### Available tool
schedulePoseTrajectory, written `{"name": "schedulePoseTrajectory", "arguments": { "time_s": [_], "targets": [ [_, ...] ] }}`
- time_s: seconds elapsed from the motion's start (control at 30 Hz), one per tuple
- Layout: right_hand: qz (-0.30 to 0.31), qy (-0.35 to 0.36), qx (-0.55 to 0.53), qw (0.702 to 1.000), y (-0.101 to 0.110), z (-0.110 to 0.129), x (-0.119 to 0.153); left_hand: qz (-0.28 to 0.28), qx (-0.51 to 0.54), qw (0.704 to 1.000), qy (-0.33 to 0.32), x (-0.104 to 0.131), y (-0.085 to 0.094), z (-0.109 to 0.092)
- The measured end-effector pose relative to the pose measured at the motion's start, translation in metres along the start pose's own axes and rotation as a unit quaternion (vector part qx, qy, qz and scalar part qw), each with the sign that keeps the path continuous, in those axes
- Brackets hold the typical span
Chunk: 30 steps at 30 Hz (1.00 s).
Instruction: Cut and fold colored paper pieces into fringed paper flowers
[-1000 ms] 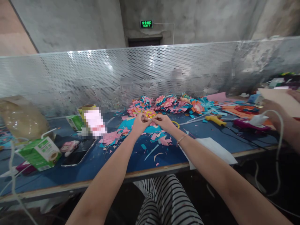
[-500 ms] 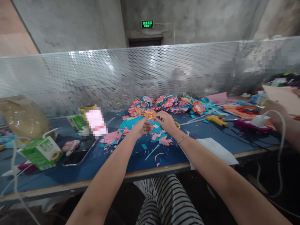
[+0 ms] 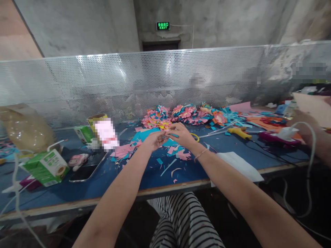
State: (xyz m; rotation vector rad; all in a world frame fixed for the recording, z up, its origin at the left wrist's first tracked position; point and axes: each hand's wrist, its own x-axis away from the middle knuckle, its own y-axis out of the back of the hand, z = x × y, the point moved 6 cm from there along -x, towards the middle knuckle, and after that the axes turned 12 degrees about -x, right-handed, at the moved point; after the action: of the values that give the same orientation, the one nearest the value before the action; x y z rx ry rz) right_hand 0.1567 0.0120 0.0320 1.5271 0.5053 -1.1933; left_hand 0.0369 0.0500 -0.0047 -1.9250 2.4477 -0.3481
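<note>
My left hand (image 3: 156, 140) and my right hand (image 3: 181, 135) meet above the blue tabletop, fingertips together. Both are closed in a pinch, and whatever lies between the fingers is too small and hidden to make out. Just beyond them is a heap of pink, blue and yellow paper flowers (image 3: 184, 113). Blue paper (image 3: 147, 134) lies behind my left hand. Pink paper scraps (image 3: 124, 151) and small blue cuttings are scattered around and below the hands. A yellow loop-shaped handle (image 3: 196, 137) shows partly behind my right wrist.
A yellow glue gun (image 3: 239, 132) with a black cord lies to the right, near a white sheet (image 3: 239, 167). A green carton (image 3: 43, 168) and a phone (image 3: 86, 172) stand left. A perforated metal screen (image 3: 124, 82) borders the back. A co-worker's arm (image 3: 307, 127) reaches in at right.
My left hand's fingers were stretched out; they have curled inward to meet my right fingertips. My right hand has stayed nearly in place, its fingers shifting slightly.
</note>
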Motion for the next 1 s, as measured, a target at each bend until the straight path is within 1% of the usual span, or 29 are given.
{"name": "schedulePoseTrajectory", "arguments": {
  "time_s": [0.2,0.3,0.4,0.5,0.67,0.87,0.93,1.0],
  "targets": [
    [-0.025,0.002,0.027,0.999,0.002,-0.002,0.002,-0.009,0.015,1.0,0.013,0.005,0.0,-0.001],
    [-0.034,0.011,0.023,0.999,0.002,-0.001,0.002,-0.004,0.01,1.0,0.019,0.006,-0.002,-0.002],
    [-0.035,0.005,0.021,0.999,0.001,-0.003,0.002,0.007,0.009,1.0,0.017,0.005,-0.002,-0.001],
    [-0.043,-0.021,0.002,0.999,0.001,-0.006,0.002,0.015,0.002,1.0,-0.001,0.002,-0.002,-0.002],
    [-0.071,-0.09,-0.074,0.991,0.001,-0.015,0.0,0.017,-0.015,0.999,-0.046,-0.003,-0.002,-0.003],
    [-0.116,-0.188,-0.176,0.959,-0.001,-0.03,0.003,0.018,-0.042,0.993,-0.107,-0.001,-0.005,-0.008],
    [-0.132,-0.222,-0.225,0.94,-0.003,-0.034,0.005,0.011,-0.056,0.991,-0.119,0.001,-0.006,-0.01],
    [-0.141,-0.254,-0.292,0.911,-0.007,-0.038,0.007,0.008,-0.07,0.989,-0.128,0.004,-0.007,-0.013]
  ]
}}
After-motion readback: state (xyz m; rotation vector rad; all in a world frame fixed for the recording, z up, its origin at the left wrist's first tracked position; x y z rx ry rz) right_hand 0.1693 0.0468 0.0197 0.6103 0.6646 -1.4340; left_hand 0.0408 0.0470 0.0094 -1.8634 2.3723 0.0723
